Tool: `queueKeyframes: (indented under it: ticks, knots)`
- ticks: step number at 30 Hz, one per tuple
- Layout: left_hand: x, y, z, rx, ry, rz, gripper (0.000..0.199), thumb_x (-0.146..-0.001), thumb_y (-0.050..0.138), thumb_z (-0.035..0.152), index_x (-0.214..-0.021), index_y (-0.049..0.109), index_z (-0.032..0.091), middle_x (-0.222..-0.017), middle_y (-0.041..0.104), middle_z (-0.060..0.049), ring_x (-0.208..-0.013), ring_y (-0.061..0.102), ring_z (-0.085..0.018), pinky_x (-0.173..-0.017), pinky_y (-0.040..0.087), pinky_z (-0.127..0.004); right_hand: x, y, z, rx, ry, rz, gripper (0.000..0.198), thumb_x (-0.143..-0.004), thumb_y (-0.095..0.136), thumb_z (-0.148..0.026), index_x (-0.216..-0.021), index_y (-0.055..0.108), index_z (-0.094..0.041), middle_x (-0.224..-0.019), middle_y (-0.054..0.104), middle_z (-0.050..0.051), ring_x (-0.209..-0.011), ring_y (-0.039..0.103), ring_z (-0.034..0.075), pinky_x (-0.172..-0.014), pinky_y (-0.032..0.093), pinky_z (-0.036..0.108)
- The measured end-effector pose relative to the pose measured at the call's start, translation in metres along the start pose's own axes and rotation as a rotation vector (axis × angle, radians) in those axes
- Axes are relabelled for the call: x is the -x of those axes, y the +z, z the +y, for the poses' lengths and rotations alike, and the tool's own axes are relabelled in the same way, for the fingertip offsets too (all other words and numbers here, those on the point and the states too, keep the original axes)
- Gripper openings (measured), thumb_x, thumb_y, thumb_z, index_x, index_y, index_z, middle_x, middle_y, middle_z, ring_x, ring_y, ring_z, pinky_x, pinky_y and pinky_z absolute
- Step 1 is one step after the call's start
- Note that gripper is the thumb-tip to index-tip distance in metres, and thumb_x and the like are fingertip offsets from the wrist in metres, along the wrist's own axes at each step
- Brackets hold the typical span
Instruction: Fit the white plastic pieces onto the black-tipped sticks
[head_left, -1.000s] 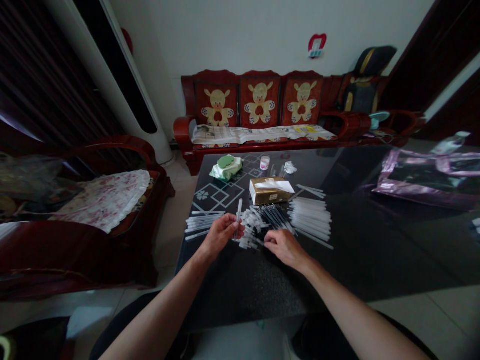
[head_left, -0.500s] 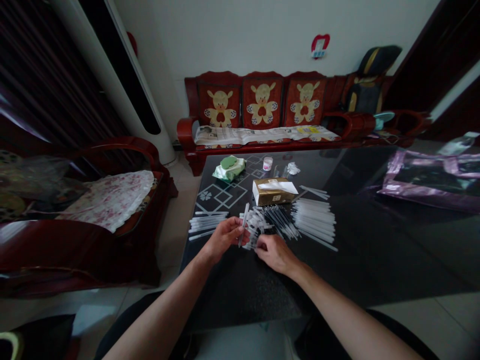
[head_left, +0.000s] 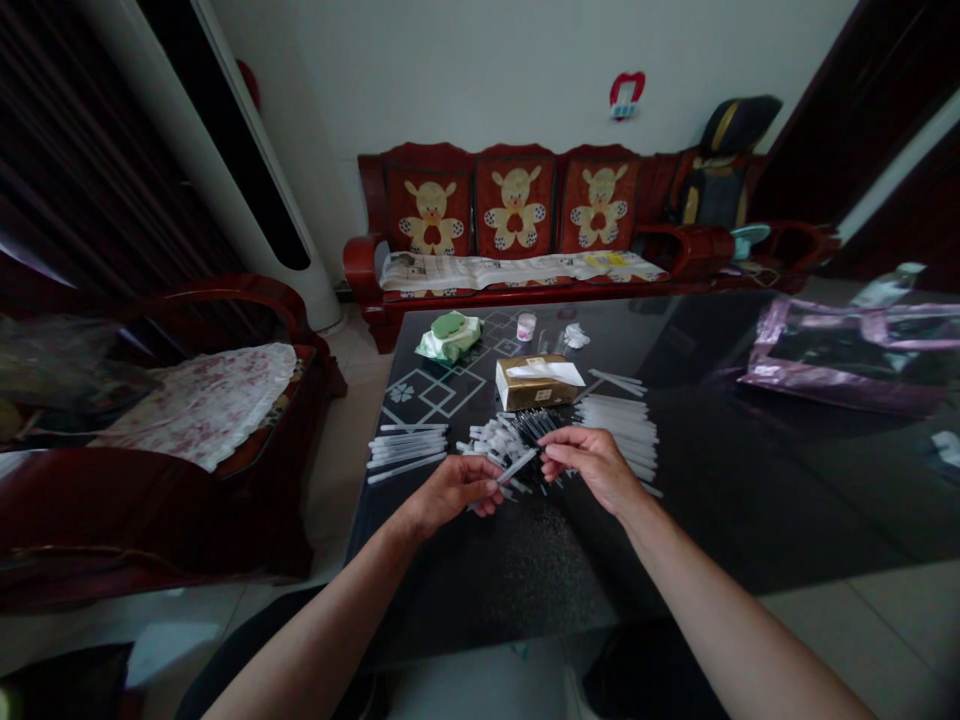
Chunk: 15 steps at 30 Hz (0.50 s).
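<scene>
My left hand (head_left: 466,486) is closed round a slim whitish pen barrel (head_left: 519,464), which slants up to the right. Close to the barrel's upper end, my right hand (head_left: 591,466) pinches its fingertips together; anything in them is too small to make out. Beneath and behind the hands lies a pile of small white pieces (head_left: 495,436), with dark thin sticks like pen refills (head_left: 541,422) beside it. A stack of whitish barrels (head_left: 621,420) spreads out partly behind my right hand. On the left, several similar barrels (head_left: 406,446) lie in a row.
Behind the piles on the dark table (head_left: 540,590) stand a gold tissue box (head_left: 537,392), a green wipes packet (head_left: 450,338), a small cup (head_left: 526,327) and crumpled tissue (head_left: 576,336). A pink-edged bag (head_left: 847,390) lies at the right. A wooden sofa (head_left: 517,292) stands beyond.
My right hand has risen from the pile of small white pieces and moved right, to the barrel's end. My left hand has tipped the barrel from near upright to a slant. The view has shifted slightly.
</scene>
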<state>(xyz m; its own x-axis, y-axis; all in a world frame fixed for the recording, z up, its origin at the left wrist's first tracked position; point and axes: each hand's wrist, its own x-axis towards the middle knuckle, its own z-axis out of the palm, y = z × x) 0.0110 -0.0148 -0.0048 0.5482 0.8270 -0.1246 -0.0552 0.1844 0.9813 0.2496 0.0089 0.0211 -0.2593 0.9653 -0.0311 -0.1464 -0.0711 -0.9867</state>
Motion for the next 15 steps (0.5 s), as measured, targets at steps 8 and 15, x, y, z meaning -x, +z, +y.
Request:
queueKeyframes:
  ticks: [8,15]
  knots:
    - [-0.0008,-0.0022,-0.002,-0.019,0.004,-0.022,0.032,-0.079,0.067,0.037,-0.097,0.064,0.011,-0.077,0.067,-0.007,-0.06,0.06,-0.01,-0.058,0.048,-0.023,-0.0002,0.0036,0.0013,0.016,0.001,-0.013,0.025,-0.066,0.076,-0.03,-0.082,0.073,-0.012,-0.064,0.069,0.005,-0.053,0.065,0.016,-0.052,0.055,0.029]
    - [-0.0005,-0.004,-0.0034,-0.036,0.007,-0.014,0.034,-0.078,0.067,0.038,-0.098,0.064,0.011,-0.077,0.068,-0.007,-0.06,0.06,-0.01,-0.057,0.048,-0.022,0.0008,0.0031,0.0009,0.03,0.0,-0.021,0.024,-0.066,0.076,-0.029,-0.082,0.073,-0.012,-0.064,0.069,0.005,-0.053,0.064,0.016,-0.052,0.055,0.029]
